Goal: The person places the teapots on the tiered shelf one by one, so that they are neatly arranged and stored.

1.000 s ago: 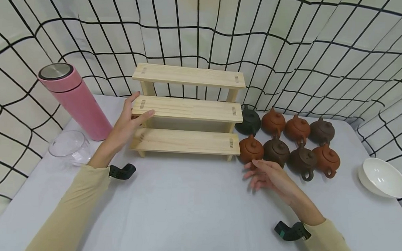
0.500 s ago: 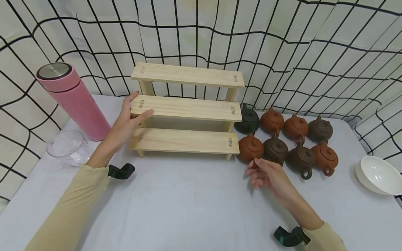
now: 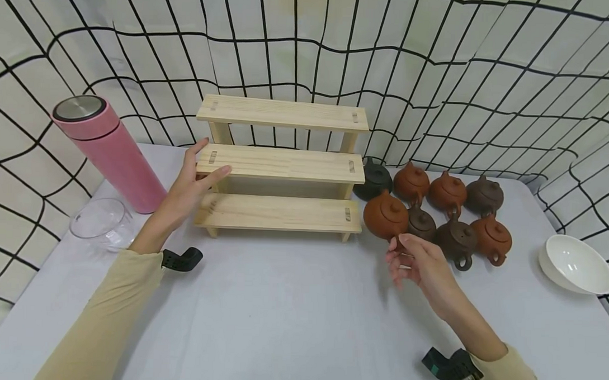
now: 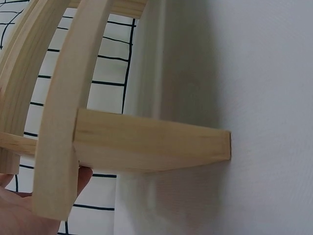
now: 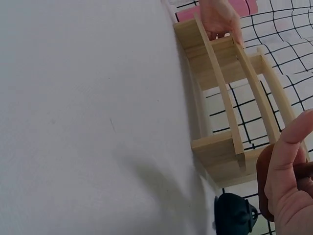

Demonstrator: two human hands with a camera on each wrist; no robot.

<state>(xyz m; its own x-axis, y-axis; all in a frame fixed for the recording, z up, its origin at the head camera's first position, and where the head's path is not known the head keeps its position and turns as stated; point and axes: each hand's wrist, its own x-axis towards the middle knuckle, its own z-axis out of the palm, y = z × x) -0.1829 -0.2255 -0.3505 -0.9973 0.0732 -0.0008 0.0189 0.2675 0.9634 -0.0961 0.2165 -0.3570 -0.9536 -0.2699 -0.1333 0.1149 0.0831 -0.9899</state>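
Observation:
My left hand (image 3: 184,192) grips the left end of the middle shelf of a three-tier wooden stand (image 3: 280,162), thumb on top. In the left wrist view that hand (image 4: 29,208) is partly behind the stand's wood (image 4: 146,142). By its handle, my right hand (image 3: 425,268) pinches an orange-brown teapot (image 3: 386,215), which hangs upright just right of the bottom shelf. The right wrist view shows the hand (image 5: 291,181) with part of the teapot (image 5: 264,183) behind the fingers. All three shelves are bare.
Several teapots stand in two rows at the right, among them a dark green one (image 3: 374,180) beside the stand and a dark brown one (image 3: 456,240). A white bowl (image 3: 577,265) is at far right. At left are a pink bottle (image 3: 115,152) and a clear glass bowl (image 3: 102,223).
My right hand has taken hold of the orange-brown teapot and lifted it from the front row, slightly up and to the right. My left hand stays on the stand.

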